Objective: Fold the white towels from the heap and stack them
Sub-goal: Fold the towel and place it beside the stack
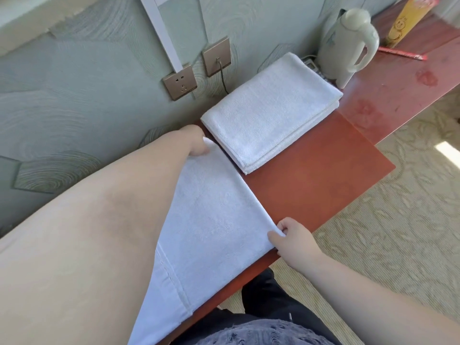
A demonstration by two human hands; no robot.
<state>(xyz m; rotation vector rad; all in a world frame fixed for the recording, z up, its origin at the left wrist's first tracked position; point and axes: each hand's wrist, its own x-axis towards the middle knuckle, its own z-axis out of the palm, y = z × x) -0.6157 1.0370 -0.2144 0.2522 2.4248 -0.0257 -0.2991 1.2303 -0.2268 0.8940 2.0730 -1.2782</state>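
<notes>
Two wall sockets (pixel 180 82) sit above a red-brown surface (pixel 311 175) running along a green patterned wall (pixel 74 108), with a pale kettle (pixel 348 43) farther along and beige carpet (pixel 398 220) below. On it a white towel (pixel 211 220) lies flat, left hand (pixel 196 143) gripping its far corner and right hand (pixel 296 242) pinching its near corner, just beside a stack of folded towels (pixel 268 113).

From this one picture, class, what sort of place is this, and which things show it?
Probably a hotel room: a kettle on a long red desk, folded white towels stacked beside it, and patterned carpet.
</notes>
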